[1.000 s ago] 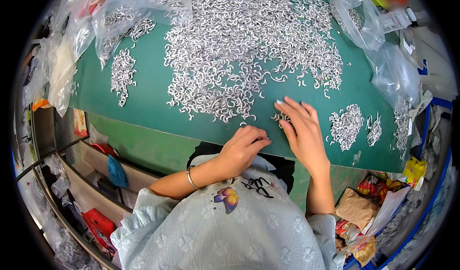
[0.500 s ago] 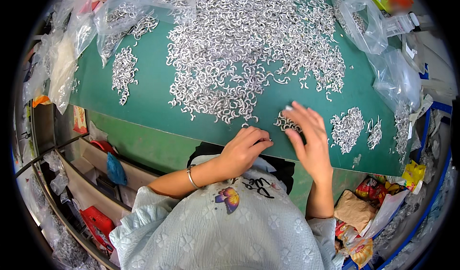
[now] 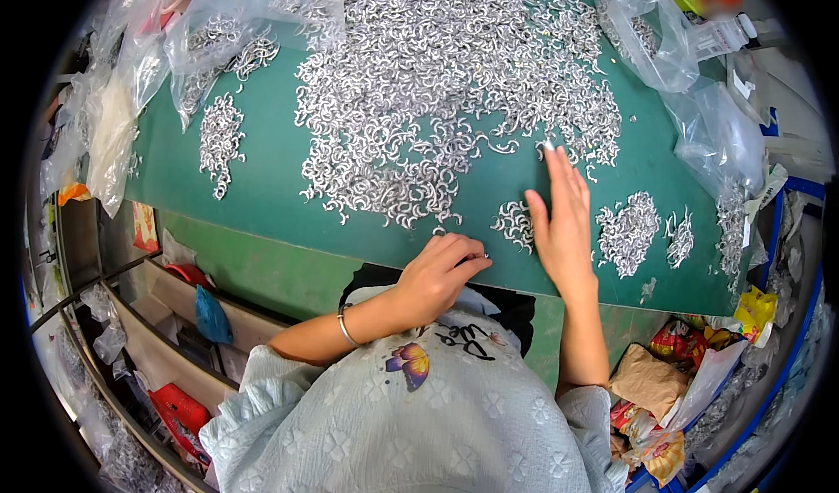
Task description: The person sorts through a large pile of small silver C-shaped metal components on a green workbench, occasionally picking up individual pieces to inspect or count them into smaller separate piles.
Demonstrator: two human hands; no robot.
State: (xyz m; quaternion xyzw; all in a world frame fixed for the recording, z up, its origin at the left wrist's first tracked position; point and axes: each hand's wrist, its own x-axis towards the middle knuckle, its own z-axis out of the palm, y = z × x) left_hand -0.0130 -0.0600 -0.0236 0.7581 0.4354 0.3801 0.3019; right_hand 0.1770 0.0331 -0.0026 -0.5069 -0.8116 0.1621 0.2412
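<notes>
While the left hand [image 3: 444,270] stays in the same spot by the near edge of the green table [image 3: 262,197], the right hand [image 3: 564,222] has moved. A second ago its bent fingers were over the small pile of curved silver pieces [image 3: 511,222]. Now they reach farther away, and more of that pile shows, just to the left of the right hand.

The right hand's fingers are long and almost straight, close together, with the thumb sticking out to the left. Its fingertips come to the lower edge of the big heap of curved silver pieces [image 3: 454,65]. The hand is open, and I see nothing in it, but its underside is hidden.

The left hand is bent inward with its fingers curled and its back facing up. I cannot tell if it holds anything. One loose curved piece [image 3: 439,230] lies just beside its knuckles.
</notes>
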